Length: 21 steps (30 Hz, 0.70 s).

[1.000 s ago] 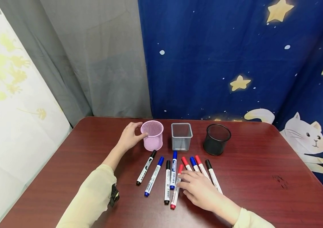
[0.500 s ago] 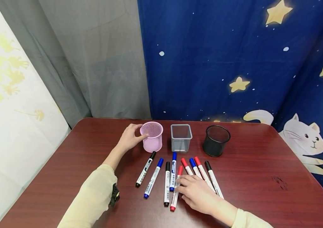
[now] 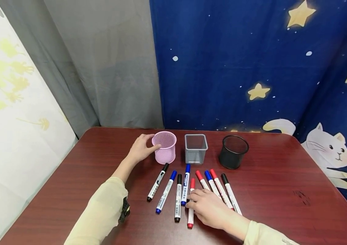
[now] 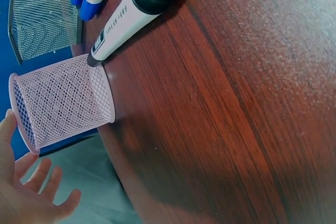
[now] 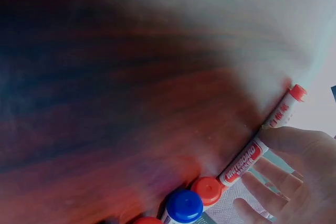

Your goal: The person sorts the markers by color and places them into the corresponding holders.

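My left hand [image 3: 141,149] holds the rim of the pink mesh pen holder [image 3: 165,154] with its thumb and forefinger. In the left wrist view, the other fingers of that hand spread beside the holder. My right hand [image 3: 209,208] pinches a red whiteboard marker [image 5: 243,162] lying on the table, thumb on one side and fingers on the other. Close to the right hand lie a blue marker [image 3: 185,185] and a black marker [image 3: 178,199] on its left. On its right are several more red, blue and black markers, partly covered by the hand.
A grey square mesh holder [image 3: 195,149] and a black round mesh holder [image 3: 233,153] stand right of the pink one. Another black marker [image 3: 158,182] and blue marker [image 3: 166,192] lie at the left on the dark red table [image 3: 283,190]. Curtains [image 3: 231,64] hang behind.
The red marker under my right hand has turned slightly, its near end shifting right. The right hand has moved slightly left and nearer. My left hand keeps its place at the pink holder.
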Tool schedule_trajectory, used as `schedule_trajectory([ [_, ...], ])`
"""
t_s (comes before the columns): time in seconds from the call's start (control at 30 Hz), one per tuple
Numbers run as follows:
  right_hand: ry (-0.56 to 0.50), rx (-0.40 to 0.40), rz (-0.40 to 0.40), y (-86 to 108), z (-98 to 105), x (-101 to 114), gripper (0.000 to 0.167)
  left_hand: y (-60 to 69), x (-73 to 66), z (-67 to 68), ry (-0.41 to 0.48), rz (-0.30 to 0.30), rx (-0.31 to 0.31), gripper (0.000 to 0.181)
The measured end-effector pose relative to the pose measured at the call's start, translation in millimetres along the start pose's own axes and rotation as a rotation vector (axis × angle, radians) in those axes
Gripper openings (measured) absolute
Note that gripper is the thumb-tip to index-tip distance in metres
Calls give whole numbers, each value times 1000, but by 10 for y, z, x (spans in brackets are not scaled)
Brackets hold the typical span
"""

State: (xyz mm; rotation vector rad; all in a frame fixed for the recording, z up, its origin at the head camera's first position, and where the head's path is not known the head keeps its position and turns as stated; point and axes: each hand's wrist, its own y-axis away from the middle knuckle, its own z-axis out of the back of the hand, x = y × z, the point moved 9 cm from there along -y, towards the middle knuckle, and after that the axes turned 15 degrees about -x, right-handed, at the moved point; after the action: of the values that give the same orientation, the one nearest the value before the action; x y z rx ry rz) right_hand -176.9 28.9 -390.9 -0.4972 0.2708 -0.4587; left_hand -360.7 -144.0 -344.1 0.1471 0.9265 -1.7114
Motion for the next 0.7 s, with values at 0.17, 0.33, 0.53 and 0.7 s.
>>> schedule_trajectory([
  [0.17,18,15,25,0,-18,29,23,-7,19,-31,-3,14,8,58],
  [0.33,67,44,67,-3,-44,67,20,-8,8,-30,-1,14,10,58],
  [0.53,51,18,99,-21,-16,113,18,-1,-8,-18,-8,11,13,58],
  [0.7,9,-65,102,-38,100,124,20,-2,17,-17,-20,23,17,58],
])
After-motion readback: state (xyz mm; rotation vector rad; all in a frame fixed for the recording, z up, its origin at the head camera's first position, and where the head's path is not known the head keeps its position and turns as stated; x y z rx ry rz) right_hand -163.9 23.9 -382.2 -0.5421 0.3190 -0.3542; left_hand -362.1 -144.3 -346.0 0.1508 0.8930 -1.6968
